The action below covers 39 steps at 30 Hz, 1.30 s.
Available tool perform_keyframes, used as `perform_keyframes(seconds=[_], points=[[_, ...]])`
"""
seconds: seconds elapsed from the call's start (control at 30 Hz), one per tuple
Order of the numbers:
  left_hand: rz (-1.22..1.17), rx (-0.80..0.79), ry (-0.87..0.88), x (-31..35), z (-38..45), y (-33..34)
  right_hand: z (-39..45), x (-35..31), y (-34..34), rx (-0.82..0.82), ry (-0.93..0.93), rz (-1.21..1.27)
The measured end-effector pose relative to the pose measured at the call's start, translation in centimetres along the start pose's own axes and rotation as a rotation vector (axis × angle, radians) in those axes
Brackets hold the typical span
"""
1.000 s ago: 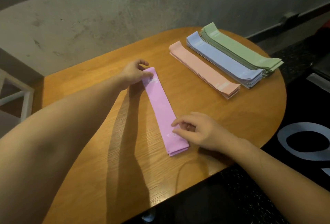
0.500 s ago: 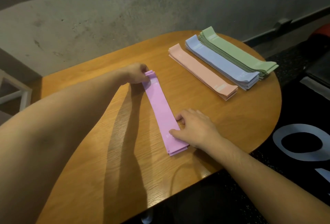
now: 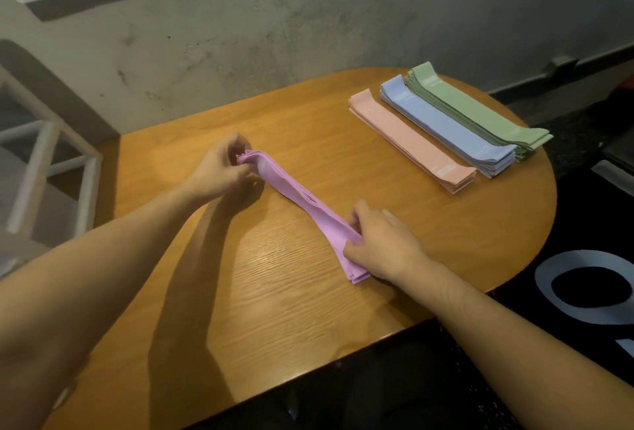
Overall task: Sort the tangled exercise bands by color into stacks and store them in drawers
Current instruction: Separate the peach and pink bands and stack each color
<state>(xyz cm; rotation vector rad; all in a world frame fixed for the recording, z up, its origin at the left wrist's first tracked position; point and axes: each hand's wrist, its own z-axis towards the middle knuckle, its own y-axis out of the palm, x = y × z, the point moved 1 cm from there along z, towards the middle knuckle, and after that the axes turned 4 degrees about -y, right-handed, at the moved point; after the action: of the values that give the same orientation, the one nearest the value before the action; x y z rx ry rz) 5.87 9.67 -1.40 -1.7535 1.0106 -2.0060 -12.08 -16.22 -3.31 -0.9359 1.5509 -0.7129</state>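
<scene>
At the far left edge stands a white metal frame (image 3: 51,168), beside the grey concrete wall (image 3: 274,24) that runs behind everything. The wooden table (image 3: 274,309), rounded at its right end, fills the middle of the view. The left hand (image 3: 219,172) reaches in from the near left, fingers curled with the thumb closed against them, pinching the far end of the purple band stack (image 3: 302,203) and lifting that end just off the tabletop, so the layered edges of the bands fan out beside the fingertips. The stack runs diagonally from far left to near right, sagging in the middle, where it seems to meet the wood. The right hand (image 3: 380,244) comes in from the near right and grips the near end of the same stack, thumb on top and fingers curled round its right edge; the very tip of the stack pokes out below the hand and lies on the table. Well apart, on the far right of the table, three sorted stacks lie side by side and parallel, touching or nearly so: the peach band stack (image 3: 411,141) nearest the middle, then the blue band stack (image 3: 449,127), then the green band stack (image 3: 480,107) closest to the table's rounded edge. To the right of the table is a dark floor (image 3: 597,210) with large pale lettering on it
</scene>
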Motion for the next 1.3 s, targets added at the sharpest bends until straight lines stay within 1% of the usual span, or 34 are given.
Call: perform_keyframes(seconds=[0.07,0.13,0.27,0.33,0.43,0.53,0.6,0.67,0.77,0.9,1.0,1.1,1.2,1.3], points=[[-0.007,-0.004,0.015,-0.8,-1.7,-0.2,-0.1,-0.4,0.2,-0.022,-0.009,0.046],[0.041,0.007,0.019,-1.4,-3.4,0.0,-0.4,-0.7,0.2,-0.025,-0.042,0.035],[0.049,0.157,0.034,-2.9,-5.6,0.6,-0.5,-1.1,-0.7,0.017,-0.192,-0.103],[0.036,0.189,0.054,-3.4,-6.4,1.0,-0.1,-1.3,-1.4,0.059,-0.261,-0.190],[0.027,0.179,0.012,-4.1,-7.0,1.4,0.5,-1.1,-2.2,0.082,-0.344,-0.288],[0.058,0.157,-0.044,-4.6,-7.2,1.6,1.0,-0.3,-2.2,0.017,-0.356,-0.335],[0.079,0.147,-0.064,-4.9,-7.0,1.5,1.2,0.4,-2.1,0.005,-0.375,-0.361],[0.078,0.135,-0.085,-4.8,-6.7,1.1,1.4,1.1,-2.2,-0.003,-0.394,-0.344],[0.037,0.106,-0.088,-5.0,-6.4,0.6,1.5,1.9,-2.5,-0.006,-0.375,-0.264],[-0.005,0.079,-0.097,-5.8,-5.7,0.2,1.3,2.9,-2.7,-0.040,-0.358,-0.228],[-0.093,0.058,-0.139,-5.3,-5.6,-0.2,1.1,3.2,-2.8,-0.026,-0.363,-0.156],[-0.124,0.054,-0.134,-5.4,-5.6,-0.7,1.0,3.7,-2.6,0.014,-0.340,-0.032],[-0.107,0.016,-0.127,-5.3,-5.7,-1.0,0.7,4.3,-2.4,0.046,-0.325,-0.052],[-0.110,-0.031,-0.103,-5.1,-5.8,-0.7,0.5,4.3,-2.3,0.053,-0.358,-0.082]])
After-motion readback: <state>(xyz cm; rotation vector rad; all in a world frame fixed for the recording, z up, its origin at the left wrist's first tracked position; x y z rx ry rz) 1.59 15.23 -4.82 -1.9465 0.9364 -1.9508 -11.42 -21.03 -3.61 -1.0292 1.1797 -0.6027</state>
